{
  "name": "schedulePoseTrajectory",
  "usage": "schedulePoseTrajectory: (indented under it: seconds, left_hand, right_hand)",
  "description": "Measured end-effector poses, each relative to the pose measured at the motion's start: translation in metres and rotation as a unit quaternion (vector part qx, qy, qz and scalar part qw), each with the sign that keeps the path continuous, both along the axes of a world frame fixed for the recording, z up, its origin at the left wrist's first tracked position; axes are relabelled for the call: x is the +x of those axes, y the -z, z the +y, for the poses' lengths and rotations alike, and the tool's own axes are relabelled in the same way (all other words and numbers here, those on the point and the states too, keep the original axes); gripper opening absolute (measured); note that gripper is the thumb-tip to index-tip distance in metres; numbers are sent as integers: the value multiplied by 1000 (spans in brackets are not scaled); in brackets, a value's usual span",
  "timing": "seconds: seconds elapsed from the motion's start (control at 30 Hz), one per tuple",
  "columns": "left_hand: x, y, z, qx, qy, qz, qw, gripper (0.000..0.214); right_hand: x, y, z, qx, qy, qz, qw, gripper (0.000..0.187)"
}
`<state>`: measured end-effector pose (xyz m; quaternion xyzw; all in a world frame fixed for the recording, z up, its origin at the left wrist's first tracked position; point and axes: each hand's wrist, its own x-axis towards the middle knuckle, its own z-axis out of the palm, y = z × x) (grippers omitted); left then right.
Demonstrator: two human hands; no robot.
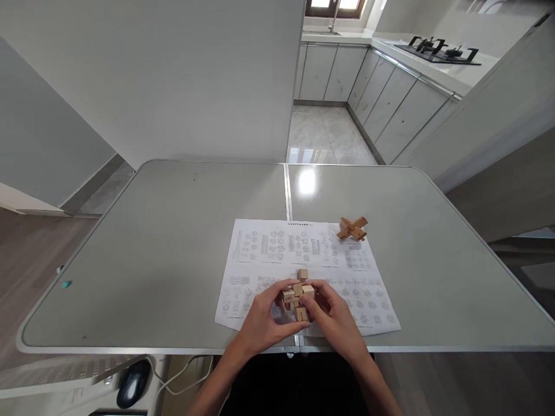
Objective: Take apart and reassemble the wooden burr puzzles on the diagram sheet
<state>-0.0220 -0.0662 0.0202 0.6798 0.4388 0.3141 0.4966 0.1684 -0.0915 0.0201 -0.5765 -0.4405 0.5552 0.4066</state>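
Between both hands is a light wooden block puzzle (298, 296), made of several interlocking pieces with markings on some faces. My left hand (271, 315) curves round its left side, thumb along the near edge and fingers at the far side. On the right, my right hand (332, 315) grips it with the thumb pressed on a front block. Just beyond lies a loose wooden block (303, 274), or possibly a jutting part of the puzzle; I cannot tell. Under the hands a printed instruction sheet (247, 271) shows rows of small diagrams. Fingertips behind the puzzle are hidden.
A darker wooden cross-shaped puzzle (352, 229) rests on the sheet's upper right corner. The grey folding table (151, 242) has a centre seam. A small teal bit (66, 284) lies near its left edge. Below left are a black mouse (133, 383) and white cables (182, 378).
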Motion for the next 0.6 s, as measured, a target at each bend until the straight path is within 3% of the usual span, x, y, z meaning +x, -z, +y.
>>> schedulePoseTrajectory:
  seconds: [0.2,0.6]
  left_hand:
    - [-1,3,0,21,9,-5,1000,67]
    - [-2,6,-1,38,9,-10,999,66]
  right_hand:
    - [-2,-4,4,-44,-2,61,997,52]
    - [-5,-8,6,-59,12,102,993,55]
